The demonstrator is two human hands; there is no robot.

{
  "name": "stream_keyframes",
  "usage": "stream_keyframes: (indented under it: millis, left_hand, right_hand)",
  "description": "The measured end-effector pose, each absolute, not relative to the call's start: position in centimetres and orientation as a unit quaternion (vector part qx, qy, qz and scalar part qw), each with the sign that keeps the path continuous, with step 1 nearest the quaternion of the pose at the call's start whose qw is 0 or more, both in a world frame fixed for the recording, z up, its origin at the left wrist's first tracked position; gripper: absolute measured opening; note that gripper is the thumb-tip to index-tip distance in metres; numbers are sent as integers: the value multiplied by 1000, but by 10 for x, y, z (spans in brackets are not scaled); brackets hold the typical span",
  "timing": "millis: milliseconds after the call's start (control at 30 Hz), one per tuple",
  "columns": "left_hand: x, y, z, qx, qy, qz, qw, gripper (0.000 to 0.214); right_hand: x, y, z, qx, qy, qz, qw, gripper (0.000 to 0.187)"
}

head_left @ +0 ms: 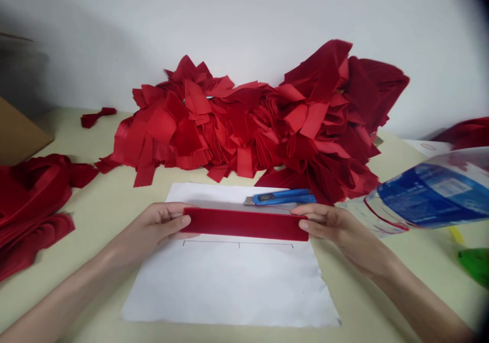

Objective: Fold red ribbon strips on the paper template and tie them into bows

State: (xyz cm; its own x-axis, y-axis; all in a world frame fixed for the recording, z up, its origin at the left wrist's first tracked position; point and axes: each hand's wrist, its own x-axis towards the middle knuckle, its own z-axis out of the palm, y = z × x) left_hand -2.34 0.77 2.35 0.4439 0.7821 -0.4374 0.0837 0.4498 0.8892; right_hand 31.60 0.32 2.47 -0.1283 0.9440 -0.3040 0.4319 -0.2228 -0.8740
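Note:
A flat strip of red velvety ribbon point(244, 224) is stretched level between my two hands, over a white sheet of paper point(229, 287). My left hand point(164, 221) pinches its left end between thumb and fingers. At the other end, my right hand point(324, 223) grips the ribbon the same way. Just below the strip, a thin ruled line with short tick marks point(239, 244) shows on the paper. A blue utility knife point(284, 197) lies behind the ribbon, near the fingers of my right hand, with a bit of blade showing at its left end.
A large heap of red ribbon pieces point(237, 124) stretches along the wall. More red ribbon point(34, 195) lies at the left, near a cardboard box point(19, 134). To the right are a clear plastic bottle with a blue label point(428, 193) and a green object point(476, 264).

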Motion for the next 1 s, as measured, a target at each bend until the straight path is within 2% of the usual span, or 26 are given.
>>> stream_keyframes:
  millis: [333,433,567,700,867,1000]
  left_hand:
    - [-27,8,19,419,475,276,723,17]
    - [-27,6,15,382,473,305,733,11]
    - [-24,4,9,298,514,336,730,18]
    - [-21,3,12,261,547,352,713,14]
    - [-22,5,15,317,523,328,720,12]
    - [-22,6,19,424,471,268,726,19]
  right_hand:
    - [312,3,24,-626,-548,467,298,41]
    - [316,6,20,-628,-548,465,299,38]
    - [322,9,17,-626,-546,460,314,35]
    - [323,9,19,-605,-543,480,330,28]
    - [319,7,23,-580,-514,538,332,31]
    - [314,6,24,-589,-508,532,334,38]
